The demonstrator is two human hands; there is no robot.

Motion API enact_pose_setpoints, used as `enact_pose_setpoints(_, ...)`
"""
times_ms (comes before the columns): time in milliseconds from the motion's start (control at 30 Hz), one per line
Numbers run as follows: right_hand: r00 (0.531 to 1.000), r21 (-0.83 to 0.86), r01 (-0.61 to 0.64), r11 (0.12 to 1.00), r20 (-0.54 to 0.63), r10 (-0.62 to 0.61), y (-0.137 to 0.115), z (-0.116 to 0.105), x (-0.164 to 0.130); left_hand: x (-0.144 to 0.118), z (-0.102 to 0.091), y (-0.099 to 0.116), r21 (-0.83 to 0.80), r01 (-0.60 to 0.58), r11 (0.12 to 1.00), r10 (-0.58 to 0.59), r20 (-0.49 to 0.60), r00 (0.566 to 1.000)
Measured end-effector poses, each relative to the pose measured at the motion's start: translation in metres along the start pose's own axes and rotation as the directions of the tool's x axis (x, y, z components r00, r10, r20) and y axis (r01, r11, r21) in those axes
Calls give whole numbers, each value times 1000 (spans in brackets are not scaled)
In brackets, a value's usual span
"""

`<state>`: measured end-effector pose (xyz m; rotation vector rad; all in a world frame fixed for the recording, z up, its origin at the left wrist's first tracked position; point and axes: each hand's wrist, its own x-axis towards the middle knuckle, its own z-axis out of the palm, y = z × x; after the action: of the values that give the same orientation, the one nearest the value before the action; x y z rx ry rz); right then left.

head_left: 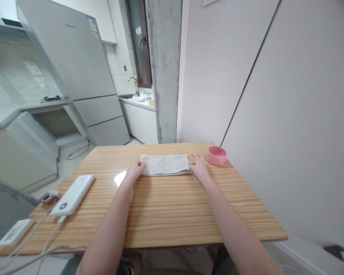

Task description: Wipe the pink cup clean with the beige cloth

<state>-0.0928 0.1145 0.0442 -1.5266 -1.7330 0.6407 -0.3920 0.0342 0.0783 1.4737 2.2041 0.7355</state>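
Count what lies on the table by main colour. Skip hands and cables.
White or off-white: 3 (folded cloth, large flat device, small flat box)
Pink: 1 (dish)
Reddish-brown: 1 (small round-faced item)
Total: 5

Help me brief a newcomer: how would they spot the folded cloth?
Find the wood-grain table. Near its far edge, between the left hand and right hand, lies the folded cloth. It's a flat off-white strip, unlike the pink bowl to its right.
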Motion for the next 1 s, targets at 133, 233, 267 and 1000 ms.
enact_pose_setpoints(133,996,-49,30,998,88,-25,-1,4,-2,0,1,-1,22,-4,1000,3,15,1000)
enact_pose_setpoints(233,992,-121,34,992,127,-19,0,5,-3,0,1,-3,49,-1,999,0,18,1000)
enact_pose_setpoints(267,990,-160,41,986,142,-18,1,5,-3,0,1,-4,65,-4,998,2,19,1000)
enact_pose_setpoints(1000,974,-274,73,959,225,-10,0,7,-5,-12,6,12,259,-29,965,18,43,999)
